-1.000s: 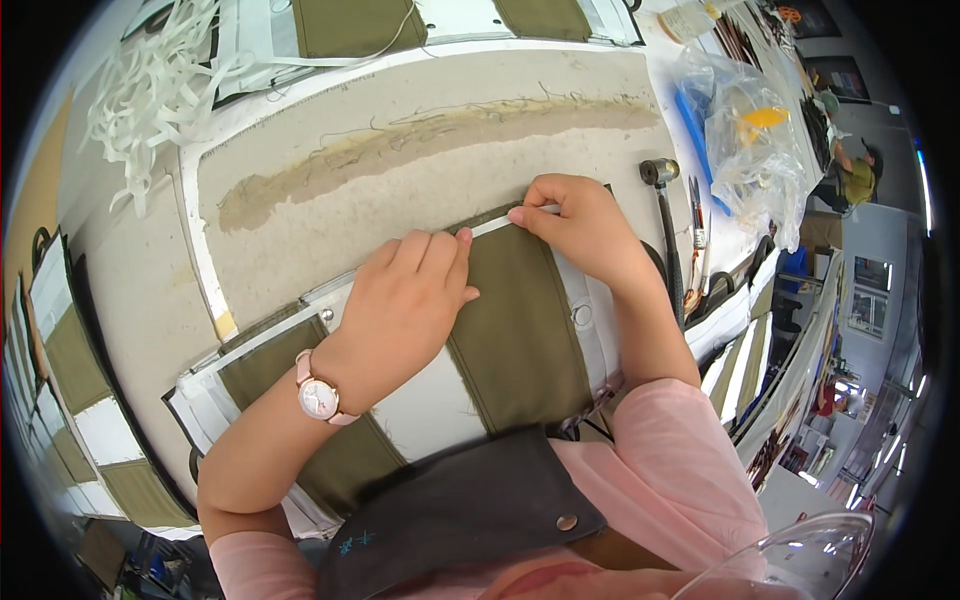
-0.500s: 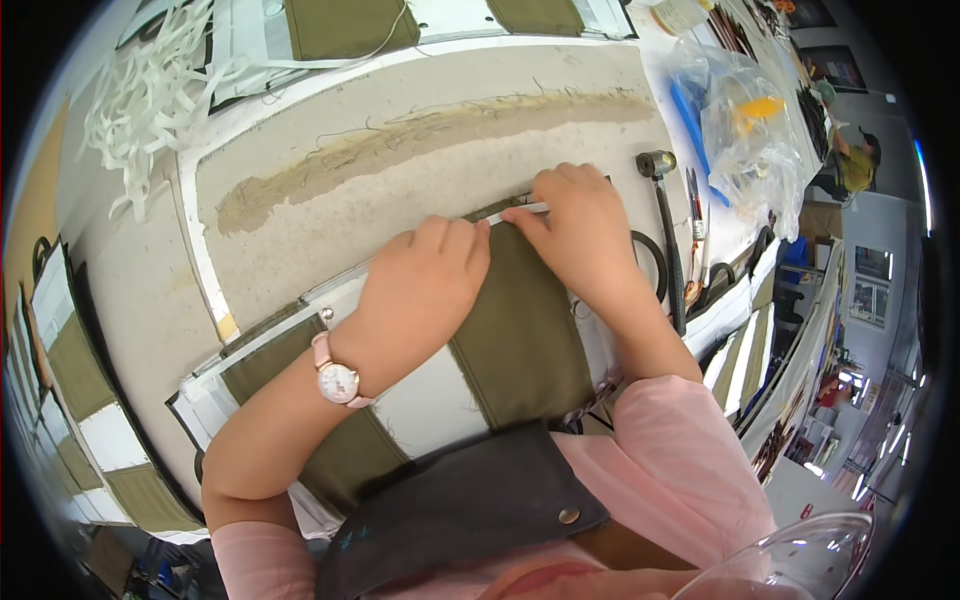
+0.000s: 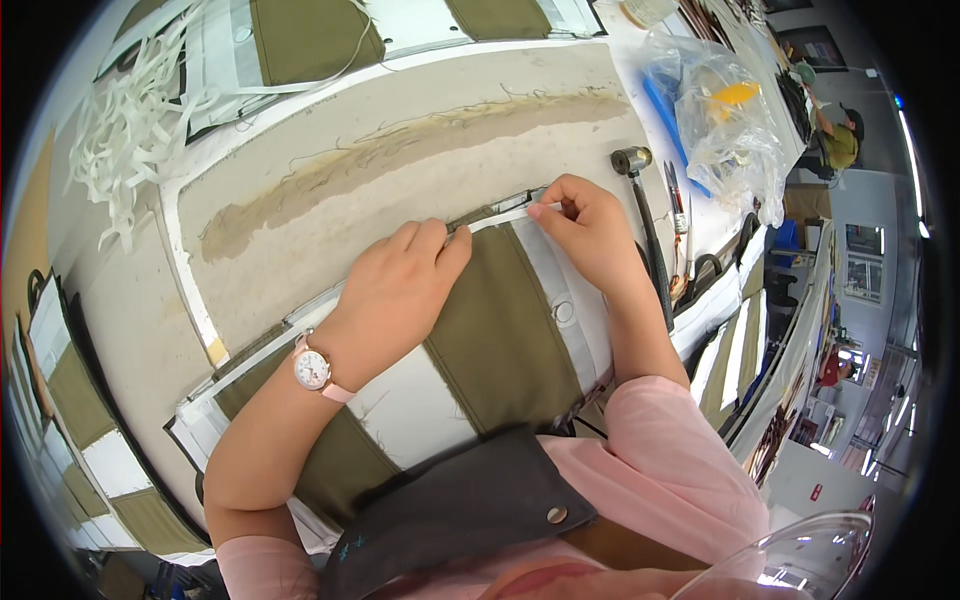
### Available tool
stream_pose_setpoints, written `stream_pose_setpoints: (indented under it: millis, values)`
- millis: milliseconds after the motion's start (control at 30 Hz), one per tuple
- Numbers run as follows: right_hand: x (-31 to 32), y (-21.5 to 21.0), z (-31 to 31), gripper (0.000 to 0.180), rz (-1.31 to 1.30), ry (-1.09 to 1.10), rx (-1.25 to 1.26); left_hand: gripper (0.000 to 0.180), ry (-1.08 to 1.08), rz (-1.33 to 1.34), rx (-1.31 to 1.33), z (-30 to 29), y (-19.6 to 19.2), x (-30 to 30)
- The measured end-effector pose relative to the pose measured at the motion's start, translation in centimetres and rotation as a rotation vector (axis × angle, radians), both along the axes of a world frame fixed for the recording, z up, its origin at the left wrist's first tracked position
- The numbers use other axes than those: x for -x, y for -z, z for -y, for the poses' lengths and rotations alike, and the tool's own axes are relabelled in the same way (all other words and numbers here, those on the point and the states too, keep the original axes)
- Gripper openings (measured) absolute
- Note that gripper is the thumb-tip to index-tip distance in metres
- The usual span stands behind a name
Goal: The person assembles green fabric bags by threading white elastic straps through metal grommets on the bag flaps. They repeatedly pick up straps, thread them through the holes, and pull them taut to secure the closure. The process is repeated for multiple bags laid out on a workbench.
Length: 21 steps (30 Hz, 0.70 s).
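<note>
A: Where are your hands sitting right now?

B: Your left hand (image 3: 400, 290) is lying flat, palm down and fingers stretched out, pressing on the olive and white striped fabric panel (image 3: 480, 330) near its far edge. It is not gripping anything, only bearing down on the cloth.

A: And the other one?

B: Your right hand (image 3: 590, 230) is curling at the panel's far right corner, with the fingertips (image 3: 545, 205) pinching the white edge strip (image 3: 500, 215) that runs along the top of the panel.

A: Where is the panel lying?

B: It is lying flat on the workbench (image 3: 330, 230), right in front of you, just below the long brownish stain (image 3: 400, 150) on the bench top.

A: What is sitting beside it?

B: A hammer (image 3: 645, 220) is lying just right of your right hand, and a clear plastic bag (image 3: 725, 110) is resting farther off. A heap of white strips (image 3: 120, 130) is lying at the far left. You are wearing a pink wristwatch (image 3: 315, 368) on the left wrist.
</note>
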State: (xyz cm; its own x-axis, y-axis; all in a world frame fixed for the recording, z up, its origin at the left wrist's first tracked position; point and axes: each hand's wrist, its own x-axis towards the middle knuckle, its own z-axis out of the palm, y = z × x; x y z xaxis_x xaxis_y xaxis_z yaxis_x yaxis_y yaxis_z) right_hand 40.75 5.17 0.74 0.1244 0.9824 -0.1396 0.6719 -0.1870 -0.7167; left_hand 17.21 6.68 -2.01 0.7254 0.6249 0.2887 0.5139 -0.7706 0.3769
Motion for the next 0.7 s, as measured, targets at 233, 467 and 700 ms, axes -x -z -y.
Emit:
stream_pose_setpoints:
  millis: [233,467,700]
  values:
    - [0.4,0.4,-0.5,0.017,0.139,-0.022,-0.040,0.035,-0.035,-0.003,0.034,0.0,-0.2,-0.3]
    - [0.9,0.2,-0.7,0.017,0.200,0.003,-0.062,0.042,-0.034,-0.060,0.073,-0.5,-0.9,-1.0]
    - [0.4,-0.1,1.6,0.012,0.384,-0.012,-0.275,0.041,-0.047,-0.099,0.053,-0.6,-0.4,-1.3]
